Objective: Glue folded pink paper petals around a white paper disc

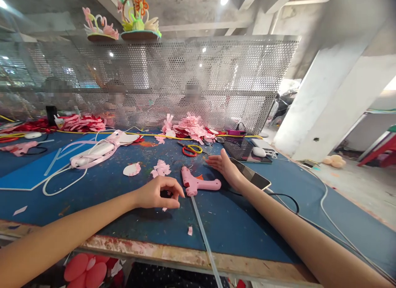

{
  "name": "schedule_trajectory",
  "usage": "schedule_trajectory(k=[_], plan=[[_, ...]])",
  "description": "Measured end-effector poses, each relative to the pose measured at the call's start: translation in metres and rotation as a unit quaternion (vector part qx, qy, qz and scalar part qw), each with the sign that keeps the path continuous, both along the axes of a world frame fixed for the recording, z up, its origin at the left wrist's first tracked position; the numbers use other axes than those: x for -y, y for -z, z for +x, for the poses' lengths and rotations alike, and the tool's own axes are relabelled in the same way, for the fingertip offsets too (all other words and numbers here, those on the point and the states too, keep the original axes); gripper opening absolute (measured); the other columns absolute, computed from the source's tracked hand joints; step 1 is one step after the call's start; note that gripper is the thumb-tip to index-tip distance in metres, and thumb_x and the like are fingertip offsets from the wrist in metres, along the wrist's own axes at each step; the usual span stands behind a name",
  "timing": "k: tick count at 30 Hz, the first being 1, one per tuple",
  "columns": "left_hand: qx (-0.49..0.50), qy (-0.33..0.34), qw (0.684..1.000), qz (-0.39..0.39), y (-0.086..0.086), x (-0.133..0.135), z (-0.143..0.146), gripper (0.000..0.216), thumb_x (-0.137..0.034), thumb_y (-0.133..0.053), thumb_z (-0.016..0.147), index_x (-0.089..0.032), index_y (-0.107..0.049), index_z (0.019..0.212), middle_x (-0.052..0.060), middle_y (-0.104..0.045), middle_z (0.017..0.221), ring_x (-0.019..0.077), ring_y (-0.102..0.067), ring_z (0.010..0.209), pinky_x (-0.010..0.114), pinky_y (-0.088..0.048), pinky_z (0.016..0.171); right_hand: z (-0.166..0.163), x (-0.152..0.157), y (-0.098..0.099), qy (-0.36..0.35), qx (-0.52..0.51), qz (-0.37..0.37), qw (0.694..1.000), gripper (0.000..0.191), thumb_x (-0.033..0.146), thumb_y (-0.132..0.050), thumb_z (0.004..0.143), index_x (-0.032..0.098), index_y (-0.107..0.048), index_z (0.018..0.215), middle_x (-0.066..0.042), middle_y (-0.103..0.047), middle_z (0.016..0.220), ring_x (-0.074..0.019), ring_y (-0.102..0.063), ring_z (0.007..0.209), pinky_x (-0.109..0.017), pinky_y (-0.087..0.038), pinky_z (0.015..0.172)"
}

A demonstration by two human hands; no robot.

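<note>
A pink hot glue gun point(200, 184) lies on the blue table between my hands, a long clear glue stick point(204, 236) running out of its rear toward the table's front edge. My left hand point(162, 192) hovers just left of it, fingers curled loosely apart from the thumb, nothing held. On the other side, my right hand point(227, 169) is empty with its fingers stretched out, beside the gun's handle and a dark phone point(252, 174). Pink ribbon pieces point(161, 168) and a white disc point(132, 169) with pink bits on it lie beyond my left hand.
Red-and-yellow scissors point(192, 150) lie beyond the glue gun. A heap of pink pieces point(192, 127) sits against the perforated metal screen point(173, 73). A white power strip point(93, 154) wrapped in pink ribbon is at left. A black tablet point(246, 151) and cables point(323, 197) lie at right.
</note>
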State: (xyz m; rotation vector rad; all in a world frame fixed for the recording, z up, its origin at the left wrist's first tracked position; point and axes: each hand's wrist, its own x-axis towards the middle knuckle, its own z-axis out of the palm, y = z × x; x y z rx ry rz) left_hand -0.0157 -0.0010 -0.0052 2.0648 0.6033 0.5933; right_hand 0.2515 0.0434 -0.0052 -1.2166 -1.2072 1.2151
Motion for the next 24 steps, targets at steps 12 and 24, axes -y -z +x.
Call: schedule_trajectory(k=[12, 24], plan=[[-0.083, 0.025, 0.948, 0.307, 0.006, 0.031, 0.023, 0.039, -0.053, -0.071, 0.067, -0.017, -0.059, 0.078, 0.003, -0.061, 0.077, 0.0178, -0.051, 0.076, 0.03, -0.036, 0.072, 0.002, -0.004, 0.006, -0.006, 0.024, 0.012, 1.0, 0.029, 0.038, -0.05, 0.091, 0.016, -0.057, 0.109, -0.006, -0.06, 0.109, -0.0167, -0.06, 0.092, -0.038, -0.051, 0.08], [-0.067, 0.052, 0.944, 0.319, 0.004, 0.029, 0.021, 0.008, -0.025, -0.059, 0.082, -0.019, -0.065, 0.082, 0.004, -0.063, 0.081, 0.0165, -0.055, 0.08, 0.028, -0.04, 0.077, 0.002, -0.004, 0.007, -0.009, 0.042, 0.019, 0.999, 0.029, 0.036, -0.051, 0.091, 0.017, -0.057, 0.111, -0.006, -0.059, 0.111, -0.0172, -0.06, 0.093, -0.038, -0.051, 0.08]])
